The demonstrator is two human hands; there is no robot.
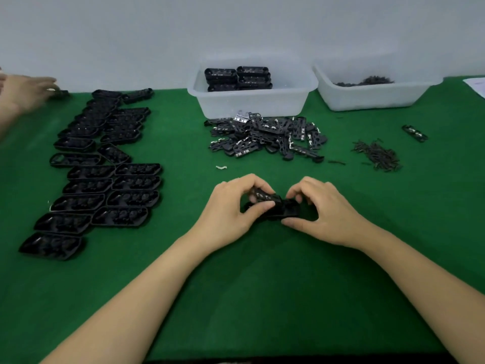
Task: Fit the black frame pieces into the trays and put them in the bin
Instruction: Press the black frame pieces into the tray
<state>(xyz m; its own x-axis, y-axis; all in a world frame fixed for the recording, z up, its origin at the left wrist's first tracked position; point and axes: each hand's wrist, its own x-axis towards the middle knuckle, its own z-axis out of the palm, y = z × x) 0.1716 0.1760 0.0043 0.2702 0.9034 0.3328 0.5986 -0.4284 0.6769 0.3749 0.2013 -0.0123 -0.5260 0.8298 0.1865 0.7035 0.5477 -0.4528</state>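
Curled fingers (258,206) of both hands cover most of the black tray (284,209), so its seating cannot be told. Another person's hand (25,91) (blurred) and a paper sheet (476,85) are cut off by edges.

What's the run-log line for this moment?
step: fitting frame piece into tray | left hand: holds piece | right hand: holds tray | bin: partly stacked

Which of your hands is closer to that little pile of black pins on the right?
Right. The right hand sits below and left of the pile of black pins; the left hand is farther left, across the black tray both hold.
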